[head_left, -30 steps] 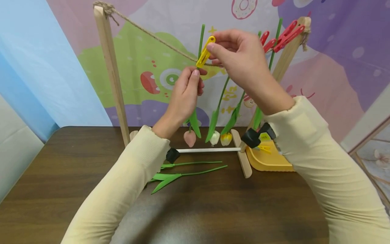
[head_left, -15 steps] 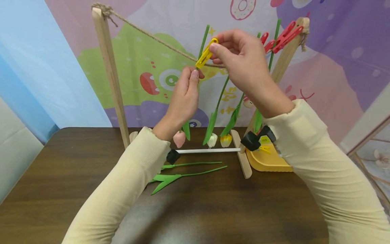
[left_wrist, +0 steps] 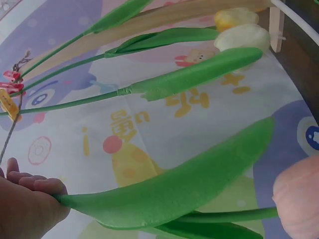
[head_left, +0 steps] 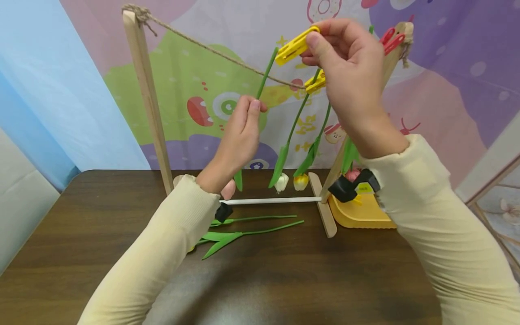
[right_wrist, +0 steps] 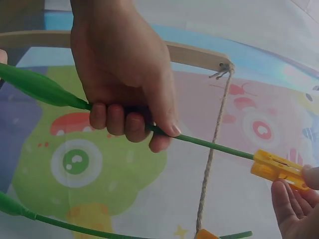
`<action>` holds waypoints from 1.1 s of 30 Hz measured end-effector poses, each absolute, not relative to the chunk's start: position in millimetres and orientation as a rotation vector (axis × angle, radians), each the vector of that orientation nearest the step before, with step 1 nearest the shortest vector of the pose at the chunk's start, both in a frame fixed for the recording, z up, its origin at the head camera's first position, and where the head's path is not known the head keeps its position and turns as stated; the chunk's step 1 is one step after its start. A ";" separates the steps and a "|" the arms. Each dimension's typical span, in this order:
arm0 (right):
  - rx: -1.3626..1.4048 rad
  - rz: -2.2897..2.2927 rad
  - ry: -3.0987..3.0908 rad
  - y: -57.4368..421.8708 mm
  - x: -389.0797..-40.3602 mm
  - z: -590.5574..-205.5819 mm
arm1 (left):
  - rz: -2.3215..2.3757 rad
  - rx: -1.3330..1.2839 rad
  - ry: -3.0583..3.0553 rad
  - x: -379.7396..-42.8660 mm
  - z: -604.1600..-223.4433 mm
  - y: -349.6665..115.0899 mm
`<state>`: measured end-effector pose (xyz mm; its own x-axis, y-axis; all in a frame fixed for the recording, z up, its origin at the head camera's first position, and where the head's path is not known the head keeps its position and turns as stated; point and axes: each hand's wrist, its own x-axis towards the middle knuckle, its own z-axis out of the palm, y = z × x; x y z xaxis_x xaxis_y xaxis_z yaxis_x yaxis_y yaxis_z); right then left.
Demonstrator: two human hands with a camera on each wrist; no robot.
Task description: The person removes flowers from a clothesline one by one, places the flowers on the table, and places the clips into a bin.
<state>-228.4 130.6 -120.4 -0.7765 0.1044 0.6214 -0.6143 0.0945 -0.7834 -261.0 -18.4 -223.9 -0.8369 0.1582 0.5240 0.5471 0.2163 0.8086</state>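
Observation:
My left hand grips the green stem of an artificial pink tulip, which hangs flower-down. The stem's upper end rises past the twine, crossing it in the head view. My right hand pinches a yellow clothespin above the twine, its nose right at the stem's tip. Just to the right, another yellow clothespin sits on the twine over a white tulip's stem. A yellow tulip hangs beside that one. Red clothespins are at the twine's right end, partly behind my right hand.
Wooden posts carry the twine, with a white rod low between them. Green-stemmed tulips lie on the dark table, their flowers mostly behind my left arm. A yellow tray stands at the right, partly behind my right arm.
The yellow clothespin in my right hand has moved off the twine, up and to the right, to the stem's tip. My left hand and the pink tulip have shifted slightly left.

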 end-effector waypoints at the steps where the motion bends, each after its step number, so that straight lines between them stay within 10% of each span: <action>1: 0.503 1.768 -1.807 131.9 -227.7 -120.4 | -1.644 -0.668 -2.173 -260.6 -224.5 -18.9; 33: 0.367 2.313 -1.463 174.6 -211.4 -172.7 | -0.897 -0.769 -2.639 -238.2 -249.9 -24.4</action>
